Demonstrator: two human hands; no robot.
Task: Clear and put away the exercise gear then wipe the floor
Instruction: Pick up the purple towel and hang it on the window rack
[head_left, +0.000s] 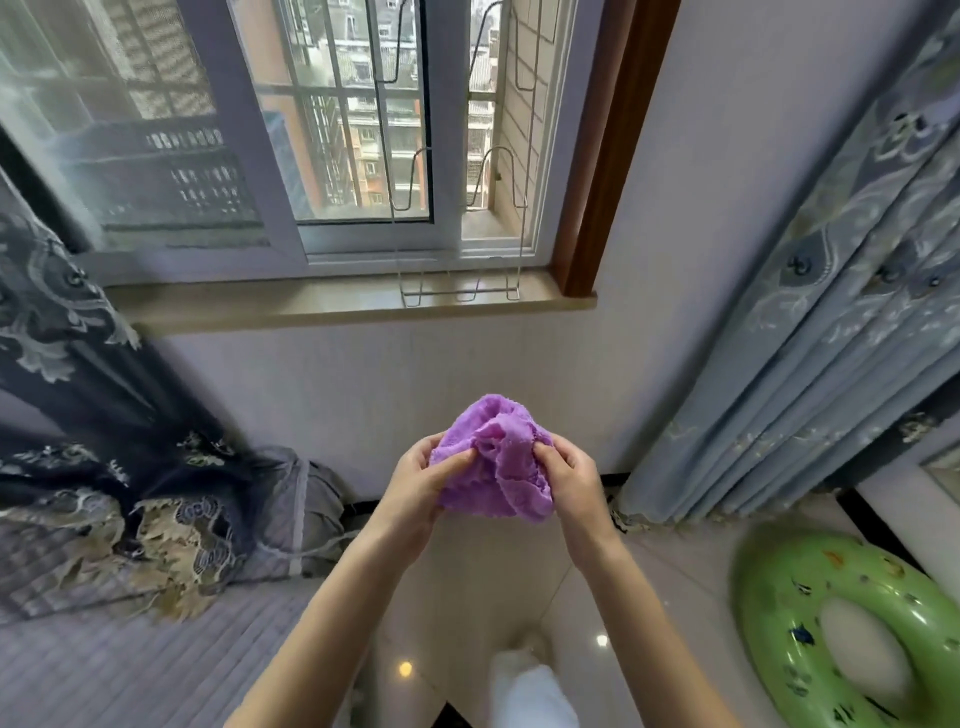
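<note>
A purple cloth (493, 457), fluffy and bunched into a loose wad, is held up in mid-air in the middle of the view, in front of the white wall below the window. Both hands have it. The left hand (421, 483) takes the cloth's left side, its grip closed with the thumb laid across the front of the fabric and the fingers curled behind. The right hand (566, 473) takes the right side, its grip also closed, the fingers folded over the cloth's upper right edge. The two bare forearms reach up from the near edge of the view and meet at the cloth.

Below the hands lies the pale, glossy tiled floor (467, 597), with small light reflections on it. Near the bottom edge a white slipper or trouser leg (530, 686) shows; which one cannot be told. At the near right a green inflatable swim ring (779, 623) with small printed figures lies on the floor. On the left a bed (104, 649) with a grey quilted cover runs to the far wall, and a dark patterned curtain (78, 415) drapes down onto it. On the right hangs a blue-grey patterned curtain (831, 338). Farther off, a stone windowsill (337, 306) carries a white wire rack (457, 291) that stands against the sliding window (363, 130), beyond which apartment blocks show.
</note>
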